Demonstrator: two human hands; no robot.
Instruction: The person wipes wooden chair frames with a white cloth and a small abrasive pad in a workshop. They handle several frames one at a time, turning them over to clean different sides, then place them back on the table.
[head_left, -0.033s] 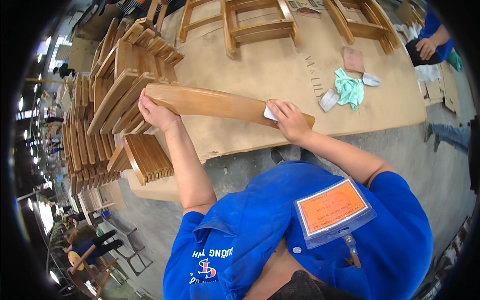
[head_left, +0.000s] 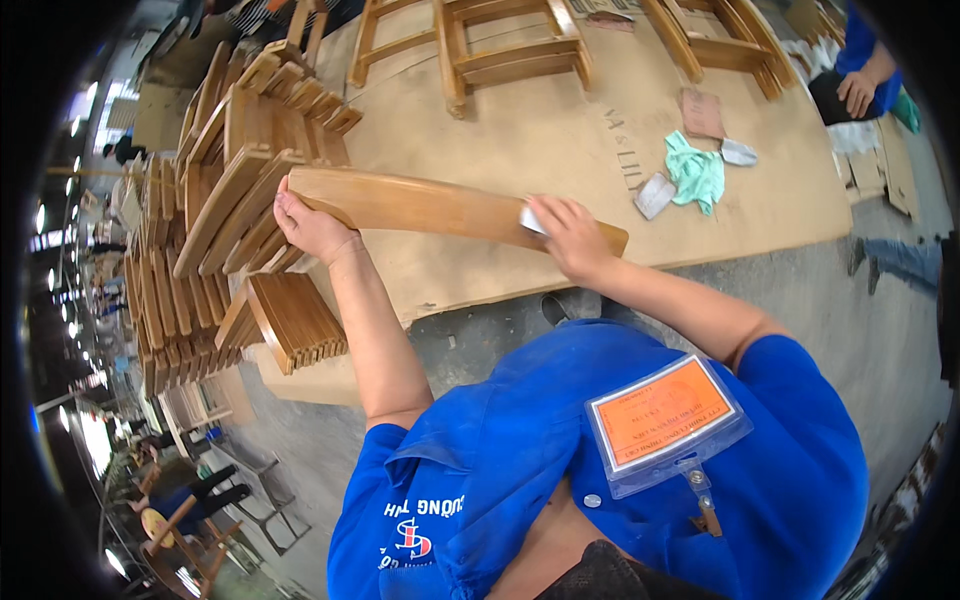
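A long, slightly curved wooden slat (head_left: 420, 205) spans the space between my two hands, above the near edge of the table. My left hand (head_left: 312, 228) grips its left end, thumb on the near side and fingers partly hidden behind the wood. Near the slat's right end, my right hand (head_left: 575, 238) presses a small folded white sheet (head_left: 531, 220), which looks like sandpaper, against the upper face. Its fingers are closed over the sheet and hide most of it.
A cardboard-covered table (head_left: 520, 140) bears wooden frames (head_left: 515, 60) at the far side. Stacked wooden parts (head_left: 255, 170) stand at the left, with slats (head_left: 295, 315) nearer me. A green cloth (head_left: 695, 172) lies among small folded sheets (head_left: 655, 196). Another person's hand (head_left: 857, 93) shows far right.
My right hand has slid slightly left along the slat with the white sheet. The left hand keeps its hold, and the slat stays nearly in place.
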